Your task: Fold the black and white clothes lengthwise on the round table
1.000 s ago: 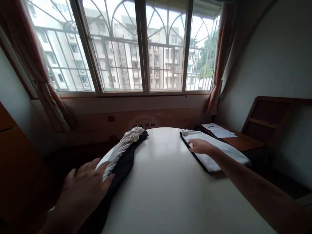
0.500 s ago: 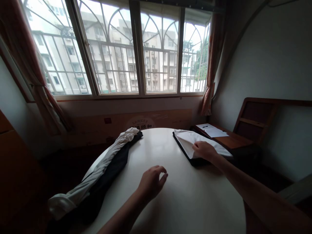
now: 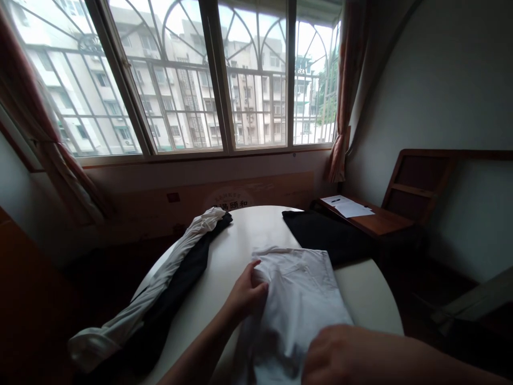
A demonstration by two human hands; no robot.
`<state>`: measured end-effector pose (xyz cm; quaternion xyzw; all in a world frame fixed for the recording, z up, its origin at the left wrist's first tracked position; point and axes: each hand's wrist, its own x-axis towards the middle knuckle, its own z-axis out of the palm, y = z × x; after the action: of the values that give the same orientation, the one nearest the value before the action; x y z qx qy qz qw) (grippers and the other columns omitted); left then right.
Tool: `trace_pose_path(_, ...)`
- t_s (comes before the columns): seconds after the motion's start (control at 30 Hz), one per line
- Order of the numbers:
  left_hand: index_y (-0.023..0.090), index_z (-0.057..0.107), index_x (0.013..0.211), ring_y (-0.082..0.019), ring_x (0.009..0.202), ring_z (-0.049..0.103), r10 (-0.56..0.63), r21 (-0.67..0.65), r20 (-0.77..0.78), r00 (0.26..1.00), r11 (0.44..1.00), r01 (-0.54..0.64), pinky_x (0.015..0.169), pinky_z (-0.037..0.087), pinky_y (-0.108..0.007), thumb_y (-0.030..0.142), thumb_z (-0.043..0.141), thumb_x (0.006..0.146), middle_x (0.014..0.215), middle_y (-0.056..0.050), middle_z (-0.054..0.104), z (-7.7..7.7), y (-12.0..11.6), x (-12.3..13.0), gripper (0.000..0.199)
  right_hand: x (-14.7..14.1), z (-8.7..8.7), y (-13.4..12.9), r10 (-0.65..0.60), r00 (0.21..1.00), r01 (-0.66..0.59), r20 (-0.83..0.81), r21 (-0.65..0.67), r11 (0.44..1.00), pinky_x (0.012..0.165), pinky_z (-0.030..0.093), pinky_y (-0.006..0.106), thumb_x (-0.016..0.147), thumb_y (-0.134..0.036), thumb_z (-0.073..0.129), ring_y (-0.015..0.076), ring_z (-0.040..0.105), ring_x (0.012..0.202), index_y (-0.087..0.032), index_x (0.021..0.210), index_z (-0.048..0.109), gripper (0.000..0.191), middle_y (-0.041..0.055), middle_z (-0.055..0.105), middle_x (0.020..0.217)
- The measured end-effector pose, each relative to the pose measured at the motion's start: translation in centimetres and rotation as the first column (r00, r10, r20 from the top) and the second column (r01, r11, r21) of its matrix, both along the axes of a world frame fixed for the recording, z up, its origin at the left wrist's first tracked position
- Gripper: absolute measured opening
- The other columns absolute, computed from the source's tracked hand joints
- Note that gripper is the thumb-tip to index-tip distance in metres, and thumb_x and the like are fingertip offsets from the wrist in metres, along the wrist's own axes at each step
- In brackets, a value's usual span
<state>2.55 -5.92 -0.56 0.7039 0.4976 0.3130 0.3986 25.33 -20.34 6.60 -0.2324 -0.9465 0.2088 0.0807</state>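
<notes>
A folded white cloth garment [image 3: 300, 289] lies on the white round table [image 3: 262, 219] in front of me, its lower part blurred. My left hand [image 3: 246, 289] is at its upper left edge, thumb and fingers closing on the fabric. Over its lower right part is my right hand [image 3: 332, 353], curled with the knuckles up; its fingertips are hidden and it seems to grip the cloth. Behind, at the right rim, lies a folded black cloth [image 3: 328, 235]. Along the left rim stretch a crumpled white cloth [image 3: 168, 278] and a black cloth [image 3: 184, 283] side by side.
Beyond the table's right side, papers [image 3: 350, 207] and a pen rest on a brown wooden surface [image 3: 388, 222] beside a wooden frame [image 3: 419, 184]. A barred window [image 3: 256, 107] with tied curtains [image 3: 340, 155] spans the far wall.
The white garment has come off the black cloth at the right and toward me with my right hand. My left hand now touches its edge. The view has shifted slightly.
</notes>
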Motion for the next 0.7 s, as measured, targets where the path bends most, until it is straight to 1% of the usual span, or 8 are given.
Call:
trace_pose_path(0.07,0.01,0.048,0.144,-0.031,0.117,0.061,0.018,0.087,-0.173,0.985,0.996,-0.003,0.1,0.045,-0.039,0.037,0.069,0.075,0.128,-0.016,0.066,0.5,-0.2,-0.1,0.077,1.6,0.3,1.9,-0.262,0.961,0.266,-0.085,0.036,0.963,0.086,0.05,0.027,0.093,-0.032,0.061,0.0194,0.069,0.098,-0.027,0.13,0.064,0.037,0.0048,0.074,0.113)
trace_pose_path(0.17,0.014,0.065,0.124,-0.03,0.108,0.065,0.054,0.164,-0.403,0.913,0.986,0.014,0.094,0.046,-0.038,0.033,0.067,0.078,0.116,-0.013,0.071,1.6,-0.4,-0.4,0.05,4.4,-1.2,7.4,-0.59,0.794,0.608,-0.149,0.204,0.767,0.102,0.046,0.039,0.095,-0.028,0.053,0.0269,0.062,0.119,-0.02,0.141,0.057,0.046,0.0129,0.066,0.132)
trace_pose_path(0.27,0.019,0.072,0.09,-0.024,0.087,0.066,0.084,0.251,-0.497,0.864,0.967,0.051,0.079,0.047,-0.032,0.029,0.065,0.08,0.09,-0.006,0.071,2.4,-0.7,-0.7,0.016,6.9,-3.8,13.9,-0.768,0.637,0.745,-0.069,0.307,0.591,0.106,0.043,0.042,0.094,-0.026,0.051,0.0305,0.054,0.129,-0.012,0.147,0.05,0.055,0.0191,0.056,0.143)
trace_pose_path(0.33,0.02,0.072,0.08,-0.02,0.08,0.063,0.105,0.325,-0.471,0.876,0.944,0.062,0.074,0.045,-0.029,0.023,0.062,0.081,0.085,-0.004,0.067,2.5,-0.8,-1.0,0.01,7.8,-5.0,17.1,-0.806,0.588,0.746,0.066,0.343,0.571,0.105,0.041,0.045,0.09,-0.037,0.06,0.0344,0.052,0.13,-0.013,0.147,0.049,0.063,0.0206,0.054,0.144)
trace_pose_path(0.47,0.022,0.076,0.092,-0.019,0.082,0.064,0.102,0.433,-0.225,0.969,0.902,0.006,0.076,0.047,-0.029,0.02,0.055,0.085,0.091,-0.005,0.07,2.8,-0.6,-1.4,0.022,7.6,-5.5,19.4,-0.764,0.623,0.691,0.168,0.338,0.639,0.096,0.041,0.04,0.082,-0.045,0.069,0.0325,0.058,0.116,-0.021,0.111,0.073,0.038,0.0127,0.069,0.119)
trace_pose_path(0.57,0.019,0.075,0.093,-0.02,0.08,0.065,0.102,0.406,0.095,0.99,0.904,-0.132,0.074,0.05,-0.03,0.034,0.059,0.087,0.087,-0.004,0.072,4.1,-0.4,-2.3,0.022,7.5,-4.2,19.1,-0.766,0.634,0.697,0.108,0.349,0.626,0.085,0.041,0.033,0.085,-0.038,0.065,0.0267,0.062,0.103,-0.021,0.093,0.072,0.02,0.0088,0.073,0.104)
trace_pose_path(0.63,0.018,0.073,0.092,-0.019,0.073,0.064,0.176,0.371,0.344,0.922,0.877,-0.306,0.066,0.051,-0.028,0.045,0.066,0.083,0.08,-0.003,0.07,5.6,-0.3,-3.7,0.029,8.7,-2.6,18.8,-0.8,0.598,0.74,0.043,0.354,0.572,0.076,0.04,0.03,0.092,-0.038,0.054,0.0229,0.064,0.09,-0.021,0.099,0.068,0.023,0.008,0.073,0.097)
trace_pose_path(0.7,0.017,0.071,0.096,-0.016,0.069,0.062,0.241,0.333,0.575,0.782,0.804,-0.492,0.061,0.051,-0.025,0.053,0.071,0.08,0.077,0.0,0.068,7.5,-0.4,-5.7,0.039,11.0,-0.3,18.6,-0.84,0.53,0.819,-0.12,0.331,0.469,0.07,0.039,0.028,0.096,-0.038,0.047,0.0202,0.063,0.081,-0.021,0.101,0.064,0.025,0.0067,0.072,0.091)
